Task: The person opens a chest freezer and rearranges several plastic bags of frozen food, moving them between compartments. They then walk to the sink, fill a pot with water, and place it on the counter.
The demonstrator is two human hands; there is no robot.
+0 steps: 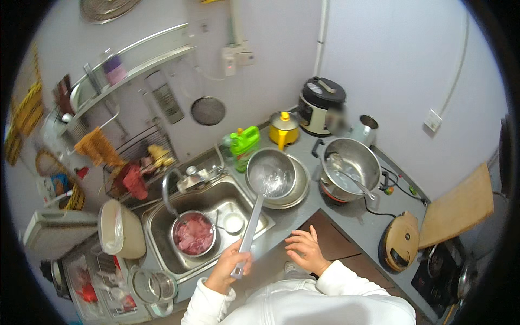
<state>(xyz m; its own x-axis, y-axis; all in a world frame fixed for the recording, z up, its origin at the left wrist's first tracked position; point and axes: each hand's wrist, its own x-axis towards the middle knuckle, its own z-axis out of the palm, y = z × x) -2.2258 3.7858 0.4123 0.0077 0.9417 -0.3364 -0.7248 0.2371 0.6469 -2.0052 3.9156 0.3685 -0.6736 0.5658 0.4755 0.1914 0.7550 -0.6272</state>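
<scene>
My left hand (230,263) is closed on the grey handle of a metal saucepan (271,172), whose pan part is over or near a wide steel bowl (302,191) on the counter. Some clear, shiny liquid seems to lie in the saucepan. Held over the floor, my right hand (308,248) is empty with its fingers apart. In the sink (185,268) a metal pot (214,239) holds pink raw meat (195,235), and a small white bowl (234,222) sits beside it. On the right counter a large steel pot (367,160) contains a ladle (357,183) and some liquid.
A green jug (245,148), a yellow lidded pot (283,132) and an electric cooker (319,109) line the back. At right are a round electric griddle (400,243) and a wooden board (459,207). A beige bin (132,235) and a glass jug (142,284) flank the sink's left.
</scene>
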